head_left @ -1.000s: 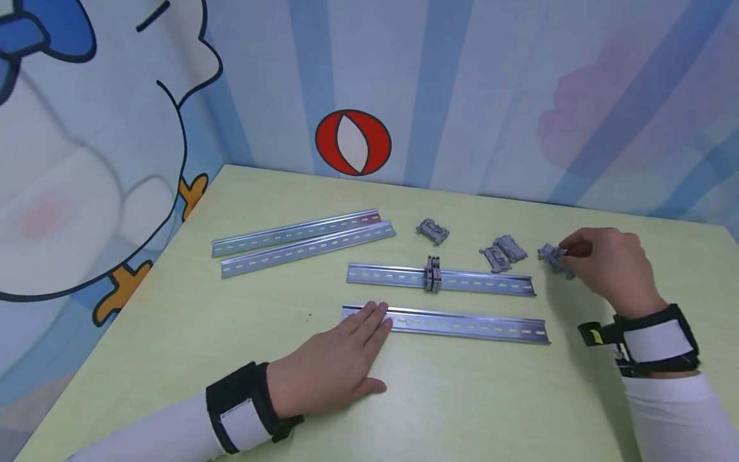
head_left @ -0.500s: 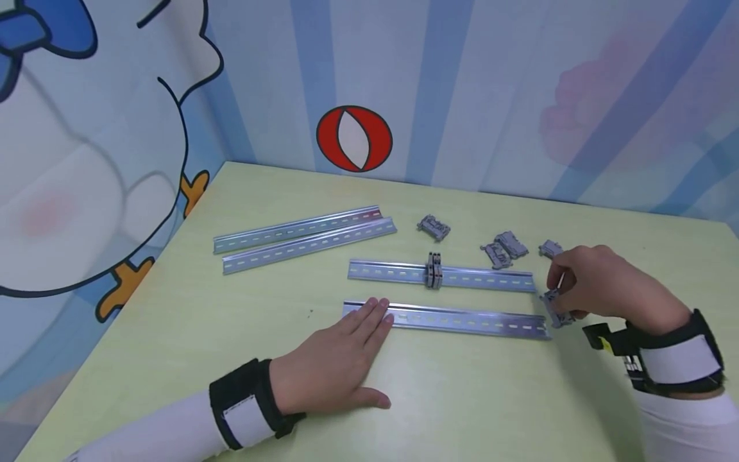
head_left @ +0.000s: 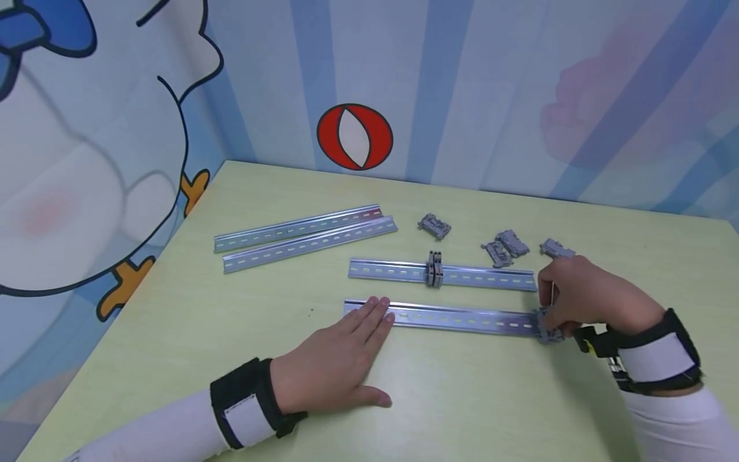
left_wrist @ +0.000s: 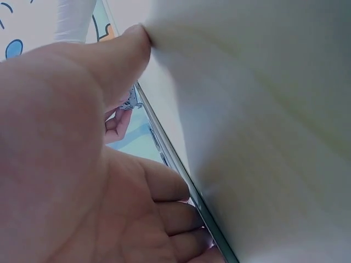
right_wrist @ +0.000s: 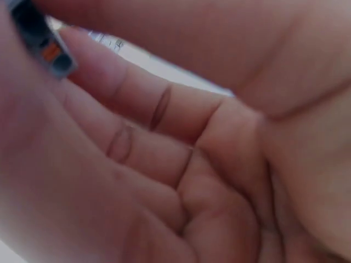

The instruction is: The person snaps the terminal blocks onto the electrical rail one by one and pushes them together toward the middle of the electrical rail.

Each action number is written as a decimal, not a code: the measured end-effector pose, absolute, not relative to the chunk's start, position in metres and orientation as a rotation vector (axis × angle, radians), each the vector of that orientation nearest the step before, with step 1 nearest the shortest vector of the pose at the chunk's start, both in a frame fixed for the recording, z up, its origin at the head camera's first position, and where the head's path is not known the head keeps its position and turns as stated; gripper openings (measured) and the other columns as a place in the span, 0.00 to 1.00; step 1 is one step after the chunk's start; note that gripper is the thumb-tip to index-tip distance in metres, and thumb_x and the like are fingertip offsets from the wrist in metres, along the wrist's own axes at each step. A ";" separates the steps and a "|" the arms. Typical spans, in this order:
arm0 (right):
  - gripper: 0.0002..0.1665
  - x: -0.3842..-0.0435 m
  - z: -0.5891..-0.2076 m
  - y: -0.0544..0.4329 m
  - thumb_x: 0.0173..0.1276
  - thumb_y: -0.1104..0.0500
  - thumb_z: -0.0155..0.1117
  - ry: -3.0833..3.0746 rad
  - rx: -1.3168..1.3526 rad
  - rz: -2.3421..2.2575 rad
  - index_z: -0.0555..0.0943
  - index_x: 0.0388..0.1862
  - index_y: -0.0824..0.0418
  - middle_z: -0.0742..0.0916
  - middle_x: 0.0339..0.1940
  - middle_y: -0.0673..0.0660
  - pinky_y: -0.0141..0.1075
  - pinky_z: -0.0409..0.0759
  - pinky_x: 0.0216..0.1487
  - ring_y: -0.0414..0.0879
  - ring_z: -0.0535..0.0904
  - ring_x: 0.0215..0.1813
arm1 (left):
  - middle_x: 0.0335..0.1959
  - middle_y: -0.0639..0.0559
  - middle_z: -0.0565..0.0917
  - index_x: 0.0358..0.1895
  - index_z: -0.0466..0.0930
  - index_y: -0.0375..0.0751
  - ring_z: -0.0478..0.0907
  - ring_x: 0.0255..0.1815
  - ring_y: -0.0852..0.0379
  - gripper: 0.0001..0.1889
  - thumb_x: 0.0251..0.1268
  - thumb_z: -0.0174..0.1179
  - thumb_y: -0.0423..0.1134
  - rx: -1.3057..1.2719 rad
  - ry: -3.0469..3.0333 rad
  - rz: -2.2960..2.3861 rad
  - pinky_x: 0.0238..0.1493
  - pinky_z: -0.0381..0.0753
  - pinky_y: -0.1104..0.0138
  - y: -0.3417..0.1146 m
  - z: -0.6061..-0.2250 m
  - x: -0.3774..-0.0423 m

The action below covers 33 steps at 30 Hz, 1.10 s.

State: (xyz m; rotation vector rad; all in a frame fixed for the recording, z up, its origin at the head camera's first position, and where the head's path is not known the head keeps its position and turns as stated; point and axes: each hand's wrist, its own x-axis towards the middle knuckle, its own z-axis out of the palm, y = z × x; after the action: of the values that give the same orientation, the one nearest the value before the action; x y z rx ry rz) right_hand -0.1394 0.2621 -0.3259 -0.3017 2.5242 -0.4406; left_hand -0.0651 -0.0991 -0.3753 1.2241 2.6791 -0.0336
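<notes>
My left hand (head_left: 331, 366) lies flat with straight fingers over the left end of the front slotted metal DIN rail (head_left: 456, 320). In the left wrist view its fingers (left_wrist: 175, 216) touch the rail's edge. At the rail's right end, my right hand (head_left: 597, 296) pinches a grey terminal block (head_left: 545, 328) between thumb and fingers. The block stands across the rail's end; whether it is clipped on cannot be seen. The right wrist view shows only a corner of the block (right_wrist: 49, 49), with an orange spot.
Behind lies a second DIN rail (head_left: 381, 270) carrying upright terminal blocks (head_left: 434, 269) near its middle. Several loose terminal blocks (head_left: 512, 242) lie farther back, one (head_left: 555, 248) just beyond my right hand. Two more rails (head_left: 312, 245) lie side by side at back left, before the wall.
My right hand has picked up a terminal block from the back right and brought it towards me and left, onto the front rail's right end. The left hand has stayed put.
</notes>
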 end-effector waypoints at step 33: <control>0.25 -0.156 -0.322 0.299 0.62 0.56 0.70 2.174 -0.493 -0.771 0.78 0.54 0.69 0.89 0.36 0.54 0.37 0.84 0.38 0.47 0.87 0.38 | 0.79 0.37 0.44 0.77 0.46 0.32 0.39 0.80 0.44 0.52 0.64 0.44 0.72 1.242 2.682 -0.018 0.77 0.47 0.59 -0.099 -0.374 -0.064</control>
State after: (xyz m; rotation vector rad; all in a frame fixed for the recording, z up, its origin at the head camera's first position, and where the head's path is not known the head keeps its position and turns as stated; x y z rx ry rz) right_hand -0.1560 0.2986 -0.3219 -0.4929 2.1739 -0.7711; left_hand -0.0640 -0.0994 -0.3736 1.2417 2.6817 -0.0179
